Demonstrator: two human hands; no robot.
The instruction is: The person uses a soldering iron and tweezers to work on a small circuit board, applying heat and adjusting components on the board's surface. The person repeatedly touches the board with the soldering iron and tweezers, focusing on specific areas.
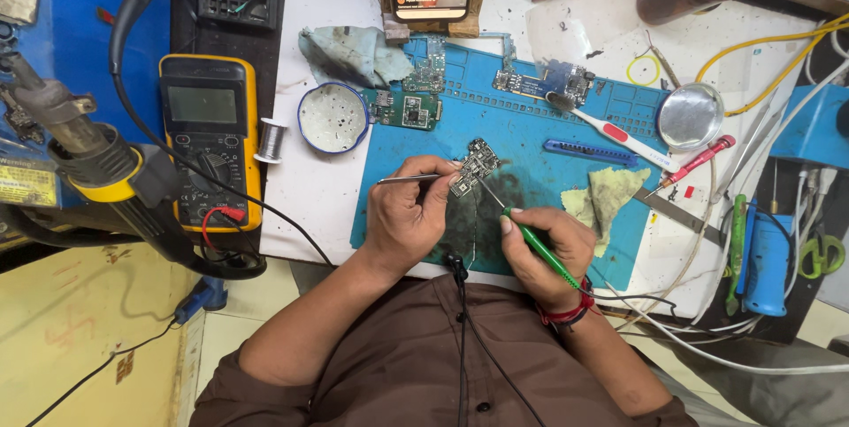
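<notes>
Flanking circuit board (476, 164): multimeter (210, 135), cloth (608, 197).

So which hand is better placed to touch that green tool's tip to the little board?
Probably the right hand: it grips the green-handled iron, tip beside the small circuit board. The left hand holds tweezers on it.

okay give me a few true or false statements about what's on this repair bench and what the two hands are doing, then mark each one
1. The left hand holds metal tweezers at the small circuit board. True.
2. The right hand holds a red screwdriver. False: it holds a green-handled tool.
3. The yellow multimeter lies on the blue mat. False: it sits left of the mat, off it.
4. A white toothbrush lies on the mat. True.
</notes>
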